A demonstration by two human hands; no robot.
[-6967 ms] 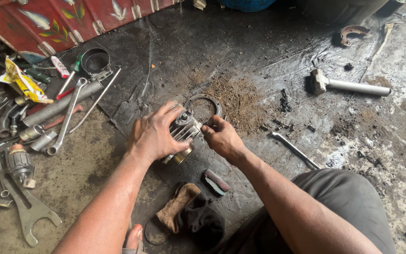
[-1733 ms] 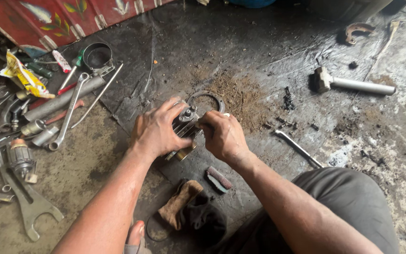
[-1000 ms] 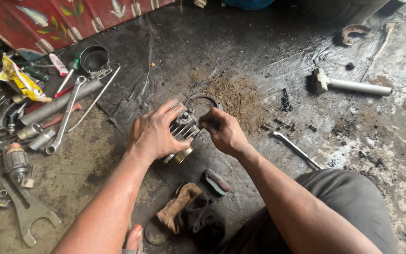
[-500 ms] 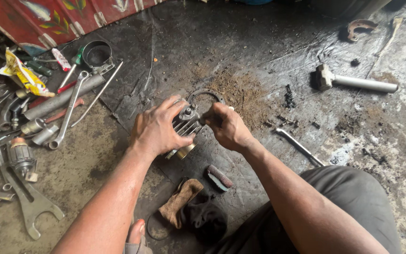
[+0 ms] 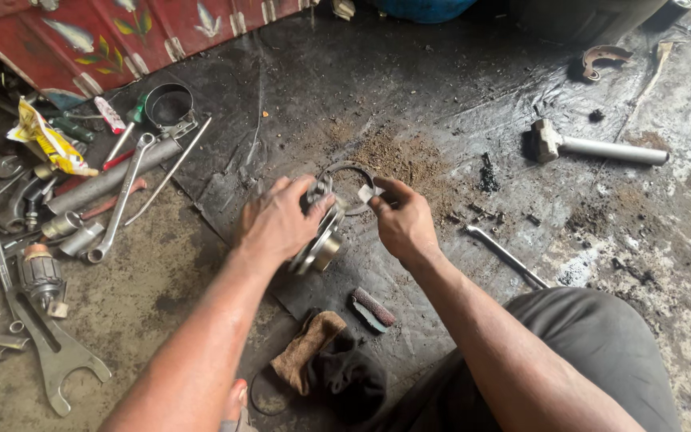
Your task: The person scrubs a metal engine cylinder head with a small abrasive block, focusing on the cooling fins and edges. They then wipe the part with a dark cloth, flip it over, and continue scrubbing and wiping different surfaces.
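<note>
My left hand (image 5: 277,222) grips a small finned metal engine cylinder (image 5: 321,236), tilted on the dark oily floor sheet (image 5: 377,88). My right hand (image 5: 403,222) is just right of it, pinching a small pale piece (image 5: 365,193) between thumb and fingers, a little apart from the cylinder. A flat metal ring gasket (image 5: 353,172) lies on the sheet just beyond both hands, partly hidden by them.
Spanners, a long pipe (image 5: 109,180), a ring clamp (image 5: 168,104) and a yellow packet (image 5: 49,140) are heaped at the left. A hammer (image 5: 593,146) lies at the right, a thin spanner (image 5: 505,254) near my knee. A brown rag (image 5: 305,352) and abrasive block (image 5: 372,310) lie in front.
My left hand has turned the cylinder onto its side. My right hand has drawn back from the cylinder's top and lifted slightly, holding the small pale piece.
</note>
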